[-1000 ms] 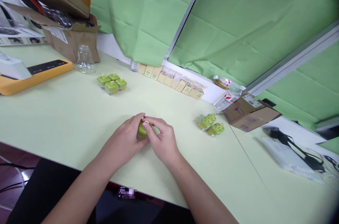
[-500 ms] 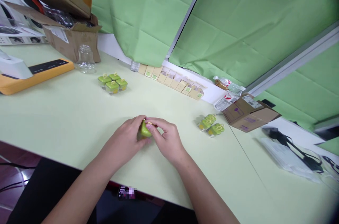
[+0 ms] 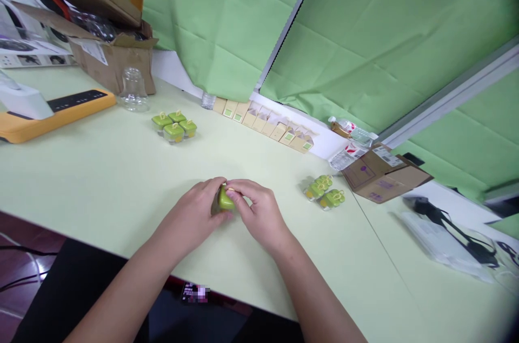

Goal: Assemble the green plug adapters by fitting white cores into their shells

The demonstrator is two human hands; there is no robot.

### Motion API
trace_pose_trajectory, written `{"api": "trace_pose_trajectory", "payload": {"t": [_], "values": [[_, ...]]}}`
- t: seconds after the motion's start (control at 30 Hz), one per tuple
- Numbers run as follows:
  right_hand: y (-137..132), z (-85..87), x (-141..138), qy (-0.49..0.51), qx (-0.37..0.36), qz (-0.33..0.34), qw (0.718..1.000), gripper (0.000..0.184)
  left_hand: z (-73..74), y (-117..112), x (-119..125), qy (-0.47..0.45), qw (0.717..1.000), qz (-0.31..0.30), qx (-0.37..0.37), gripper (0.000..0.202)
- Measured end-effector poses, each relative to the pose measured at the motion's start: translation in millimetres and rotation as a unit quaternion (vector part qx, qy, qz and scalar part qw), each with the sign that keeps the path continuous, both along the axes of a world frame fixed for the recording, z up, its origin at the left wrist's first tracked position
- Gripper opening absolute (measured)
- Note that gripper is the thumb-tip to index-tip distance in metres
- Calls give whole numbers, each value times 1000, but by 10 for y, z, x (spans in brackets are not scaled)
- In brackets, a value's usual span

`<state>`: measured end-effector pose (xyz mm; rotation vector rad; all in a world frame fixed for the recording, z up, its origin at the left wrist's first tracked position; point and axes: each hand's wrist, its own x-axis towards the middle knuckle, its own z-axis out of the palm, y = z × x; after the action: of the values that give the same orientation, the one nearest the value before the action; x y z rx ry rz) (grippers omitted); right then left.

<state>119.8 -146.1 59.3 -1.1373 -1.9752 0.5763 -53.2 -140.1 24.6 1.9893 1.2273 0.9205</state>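
Observation:
Between my hands is a small container with a green lid (image 3: 225, 200), held just above or on the table. My left hand (image 3: 201, 203) wraps round its left side, thumb at the front. My right hand (image 3: 256, 208) pinches at the lid's top and right, by a pale loop partly covered by the fingers. The container's lower part is mostly hidden. Matching green-lidded containers (image 3: 174, 128), clear below with yellow inside and loops on top, stand grouped at the left. Another group of green-lidded containers (image 3: 323, 192) stands to the right.
A row of small cardboard boxes (image 3: 263, 122) lines the wall. At the left are an orange power strip (image 3: 77, 111), a clear jar (image 3: 133, 92) and an open carton (image 3: 115, 65). Plastic bottles (image 3: 348, 154), a cardboard box (image 3: 383, 175) and black cables (image 3: 454, 229) lie right.
My hands keep hold of the green-lidded container with almost the same grip. The whole view has shifted very slightly.

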Motion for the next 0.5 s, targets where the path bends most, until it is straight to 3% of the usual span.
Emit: {"api": "trace_pose_trajectory", "payload": {"t": [0.17,0.4,0.5], "values": [[5,-66,-54,-49,7,1,999,25,37,-14,8,9,1000,2,-2,22],[-8,-33,-25,-17,-78,5,997,18,28,-18,-14,15,1000,2,-16,36],[-13,-1,-23,-29,-92,13,995,26,3,-13,-29,18,999,0,-27,47]]}}
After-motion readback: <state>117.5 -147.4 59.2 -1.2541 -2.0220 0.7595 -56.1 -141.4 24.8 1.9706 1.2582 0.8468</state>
